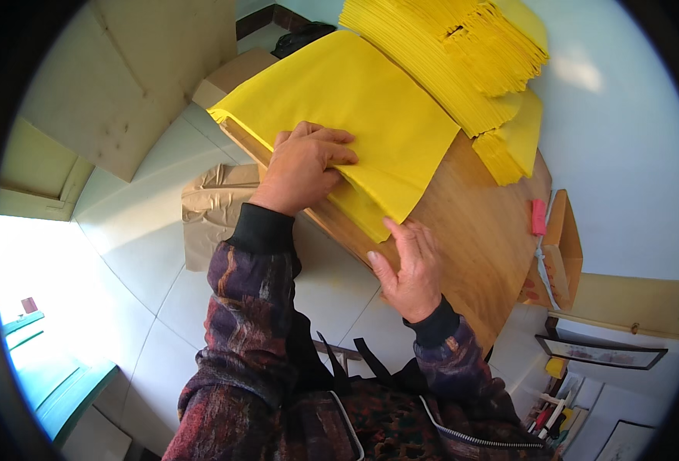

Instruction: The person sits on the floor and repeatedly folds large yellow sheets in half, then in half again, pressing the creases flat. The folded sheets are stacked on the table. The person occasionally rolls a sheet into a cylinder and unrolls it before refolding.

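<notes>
A yellow fabric-like sheet (351, 86), which looks folded, lies on the wooden table (466, 213) in front of me. My left hand (305, 164) is over its near edge, with the fingers on top and the thumb partly hidden by the edge. Beside those fingers the upper layer rises, and a lower yellow layer (359, 210) shows beneath it. My right hand (411, 268) is at the sheet's near right corner. Its thumb and index finger are apart, the index fingertip at the corner, with nothing between them.
Fanned stacks of folded yellow sheets (460, 69) lie at the table's far side, by the wall. An open cardboard box (564, 253) with a pink object (539, 216) is at the right. Brown paper (218, 213) lies left of the table, above the tiled floor (155, 253).
</notes>
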Motion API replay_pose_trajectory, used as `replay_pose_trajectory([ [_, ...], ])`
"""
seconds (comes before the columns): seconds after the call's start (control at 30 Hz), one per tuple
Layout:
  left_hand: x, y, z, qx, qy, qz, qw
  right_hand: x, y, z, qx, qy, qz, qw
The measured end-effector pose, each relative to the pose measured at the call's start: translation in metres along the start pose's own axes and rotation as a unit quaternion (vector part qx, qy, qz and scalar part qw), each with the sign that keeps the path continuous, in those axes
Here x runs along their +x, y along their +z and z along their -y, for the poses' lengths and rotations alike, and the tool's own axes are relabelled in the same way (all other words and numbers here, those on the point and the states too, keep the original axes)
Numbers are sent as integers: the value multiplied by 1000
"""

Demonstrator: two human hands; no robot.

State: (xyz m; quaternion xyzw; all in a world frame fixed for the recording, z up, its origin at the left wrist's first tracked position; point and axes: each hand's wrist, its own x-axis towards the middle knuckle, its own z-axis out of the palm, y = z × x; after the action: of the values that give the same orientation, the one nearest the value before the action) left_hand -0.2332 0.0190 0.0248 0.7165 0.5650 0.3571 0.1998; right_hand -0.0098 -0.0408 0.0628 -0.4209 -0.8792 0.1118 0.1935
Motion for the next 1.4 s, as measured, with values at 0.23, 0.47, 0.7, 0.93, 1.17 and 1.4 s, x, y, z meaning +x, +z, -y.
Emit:
replay_pose_trajectory([
  [0.23, 2, 1, -3, 22, -4, -9, 1000, 9, 4, 32, 185, -46, 75, 979],
  [0.47, 7, 4, -4, 7, -27, -57, 998, 25, 11, 37, 102, -53, 102, 988],
  [0.7, 8, -1, -1, -18, -36, -8, 999, 44, 21, 22, 115, 12, 41, 992],
  [0.93, -1, -5, -1, 10, 3, 27, 1000, 52, -1, -17, 172, 47, -42, 983],
  [1.17, 2, 1, 3, -32, 0, -11, 999, 39, 0, -19, 243, 79, -21, 967],
  [1.4, 1, -1, 7, -16, 21, 30, 999, -6, -7, -6, -67, 32, 92, 993],
])
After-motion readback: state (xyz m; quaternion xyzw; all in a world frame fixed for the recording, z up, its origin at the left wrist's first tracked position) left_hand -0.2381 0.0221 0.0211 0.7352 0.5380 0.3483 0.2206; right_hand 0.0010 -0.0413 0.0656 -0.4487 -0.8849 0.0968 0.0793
